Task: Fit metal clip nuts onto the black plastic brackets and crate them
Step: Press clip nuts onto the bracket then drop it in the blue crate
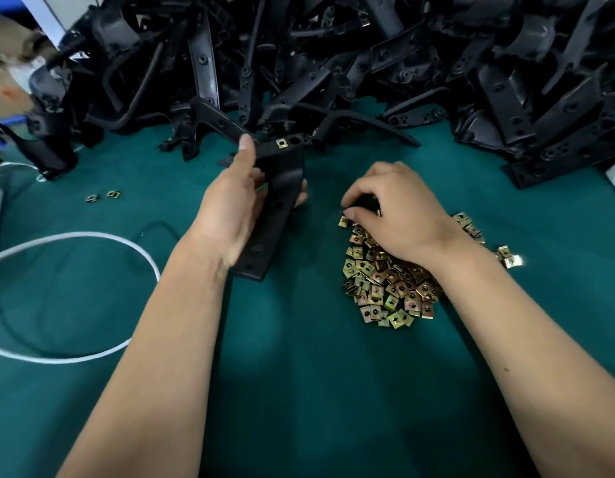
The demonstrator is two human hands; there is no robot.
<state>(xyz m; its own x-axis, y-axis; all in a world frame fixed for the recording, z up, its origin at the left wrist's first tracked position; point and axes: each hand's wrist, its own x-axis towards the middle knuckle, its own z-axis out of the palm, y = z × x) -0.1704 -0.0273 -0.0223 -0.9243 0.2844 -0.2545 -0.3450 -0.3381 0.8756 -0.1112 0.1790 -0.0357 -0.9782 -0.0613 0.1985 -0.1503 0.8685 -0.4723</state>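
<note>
The left hand [230,205] grips a black plastic bracket [276,208] near the middle of the green table [299,374], thumb up along its near face and fingertips curled round the far side, so the part is lifted and tilted with its long flat leg slanting down toward the near edge. This bracket is matte black and L-shaped: a broad strap with round holes along its length, and a short top flange that already carries one brass-coloured clip nut [281,143] with a square face and a dark centre hole. Just to the right, the right hand [395,208] rests on the far end of a heap of clip nuts [385,281], its fingers bent down and pinching at something dark and small at their tips; whether a nut is actually held there cannot be told. The nuts are small folded squares, yellow-gold with rainbow tints, each pierced by a hole, piled loosely right of centre with a few strays [509,257] just beyond the wrist. Two more loose nuts [102,196] lie toward the left edge. A large pile of black brackets [368,63] covers the whole far edge of the table. A white cable [75,236] loops across the left side beside a thin black cable [161,225].
</note>
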